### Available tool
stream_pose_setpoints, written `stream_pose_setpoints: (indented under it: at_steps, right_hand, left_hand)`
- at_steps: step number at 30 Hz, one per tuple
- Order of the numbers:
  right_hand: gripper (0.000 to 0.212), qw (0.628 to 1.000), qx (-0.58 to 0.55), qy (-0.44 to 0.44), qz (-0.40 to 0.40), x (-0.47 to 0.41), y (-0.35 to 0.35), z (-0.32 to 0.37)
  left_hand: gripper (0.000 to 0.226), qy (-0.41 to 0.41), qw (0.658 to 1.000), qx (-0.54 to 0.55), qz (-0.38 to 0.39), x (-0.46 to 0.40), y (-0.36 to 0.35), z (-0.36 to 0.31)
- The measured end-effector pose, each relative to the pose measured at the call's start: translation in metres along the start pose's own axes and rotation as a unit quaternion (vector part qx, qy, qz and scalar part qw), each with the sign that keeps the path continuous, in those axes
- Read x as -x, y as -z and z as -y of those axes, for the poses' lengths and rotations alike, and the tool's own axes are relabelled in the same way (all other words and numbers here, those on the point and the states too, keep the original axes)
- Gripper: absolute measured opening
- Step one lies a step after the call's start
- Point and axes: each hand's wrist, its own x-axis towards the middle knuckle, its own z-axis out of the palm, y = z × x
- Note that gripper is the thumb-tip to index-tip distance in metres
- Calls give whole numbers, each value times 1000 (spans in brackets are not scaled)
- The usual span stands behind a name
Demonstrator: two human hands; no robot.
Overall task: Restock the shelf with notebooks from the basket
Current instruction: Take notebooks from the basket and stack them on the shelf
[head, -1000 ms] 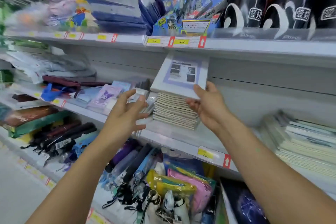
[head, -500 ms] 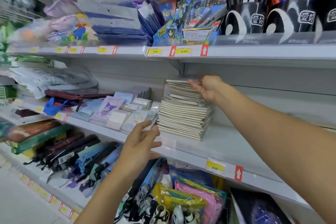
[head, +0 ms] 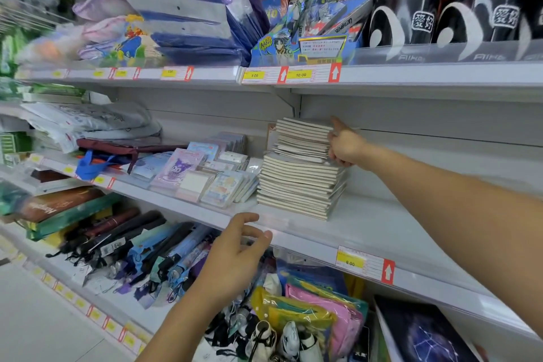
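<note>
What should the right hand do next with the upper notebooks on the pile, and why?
Probably nudge them forward and square them. The right hand presses against the side of the upper notebooks, which sit further back than the lower notebooks, so the pile looks stepped. The left hand hovers open by the shelf edge, holding nothing.

The yellow price label (head: pixel 254 75) on the upper shelf's edge strip reads "5.00", and the one just right of it (head: pixel 300 74) reads "10.00". On the middle shelf's near edge, at right, a yellow price label (head: pixel 350 262) reads "6.00". The blue card display box (head: pixel 305 35) on the upper shelf shows "AARG!" at its lower left. The black pen holders (head: pixel 411 20) at far right carry white Chinese characters, and the clear rail (head: pixel 487 56) before them reads "AIHAO". The remaining labels at left are too blurred to read.
</note>
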Motion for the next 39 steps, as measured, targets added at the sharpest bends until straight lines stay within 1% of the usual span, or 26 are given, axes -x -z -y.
stream_pose_setpoints:
  at_steps: [2, 3, 4, 5, 6, 7, 8, 9, 11, 12, 14, 16, 19, 20, 22, 23, 24, 25, 27, 29, 31, 33, 34, 36, 38, 39]
  right_hand:
    - [55, 990, -49, 68, -112, 29, -14, -12]
    - [45, 977, -75, 114, -166, 54, -29, -24]
    - [29, 966, -100, 151, -184, 86, -50, -40]
    - [17, 968, -113, 164, -152, 119, -75, -61]
    - [13, 980, -104, 151, -73, 154, -103, -84]
    - [15, 989, -82, 116, 41, 189, -132, -110]
    - [15, 983, -49, 61, 167, 224, -159, -136]
    - [13, 962, -18, 9, 274, 256, -182, -162]
    - [17, 913, 37, -53, 403, 311, -211, -202]
    - [27, 890, 62, -63, 447, 333, -220, -217]
    - [63, 827, 118, -98, 541, 371, -233, -240]
    - [97, 790, 155, -140, 577, 407, -242, -262]
    - [114, 832, 245, -97, 488, 461, -253, -289]
    - [118, 845, 255, -94, 461, 471, -253, -294]
    - [124, 856, 242, -150, 432, 473, -251, -300]
    - [121, 856, 239, -169, 426, 469, -250, -301]
    - [117, 856, 245, -166, 425, 465, -249, -301]
    - [114, 854, 253, -154, 429, 463, -250, -302]
    - [113, 851, 250, -160, 433, 461, -250, -303]
    - [100, 843, 239, -171, 451, 457, -248, -302]
    - [74, 821, 242, -149, 495, 443, -243, -294]
    - [60, 811, 208, -123, 533, 423, -231, -273]
    - [58, 821, 168, -124, 531, 409, -223, -262]
    - [52, 865, 78, -130, 479, 382, -203, -236]
    - [51, 907, 18, -107, 408, 360, -184, -206]
    - [50, 922, -2, -88, 378, 352, -176, -192]
  left_hand:
    - [30, 6, 1000, -26, 15, 2, -2, 4]
    - [32, 10, 999, -38, 20, 2, -3, 7]
    - [34, 15, 998, -49, 23, 3, -4, 11]
    - [35, 22, 997, -64, 27, 3, -5, 16]
    - [35, 31, 996, -81, 33, 4, -7, 21]
    - [33, 42, 993, -103, 43, 5, -10, 27]
    - [32, 51, 989, -128, 61, 9, -15, 34]
    - [31, 57, 982, -157, 88, 14, -19, 40]
    - [30, 67, 959, -228, 157, 30, -27, 51]
    - [30, 72, 938, -273, 204, 40, -31, 58]
    - [31, 80, 873, -361, 317, 63, -39, 71]
    - [36, 109, 801, -411, 420, 95, -51, 86]
    - [43, 181, 727, -432, 501, 151, -65, 109]
    - [43, 201, 693, -445, 530, 168, -68, 115]
    - [37, 239, 600, -480, 593, 195, -67, 125]
    - [34, 254, 569, -491, 609, 203, -65, 127]
    - [35, 265, 558, -496, 610, 208, -62, 128]
    - [39, 274, 559, -498, 604, 212, -60, 127]
    - [51, 269, 584, -501, 580, 212, -63, 124]
    - [57, 269, 642, -479, 535, 207, -74, 121]
    - [58, 258, 718, -441, 472, 199, -86, 120]
    - [65, 265, 760, -433, 405, 197, -90, 121]
    - [73, 285, 761, -442, 380, 199, -88, 122]
    - [91, 376, 737, -428, 364, 204, -78, 121]
    - [109, 486, 737, -303, 360, 207, -74, 117]
    - [112, 526, 756, -186, 342, 207, -76, 113]
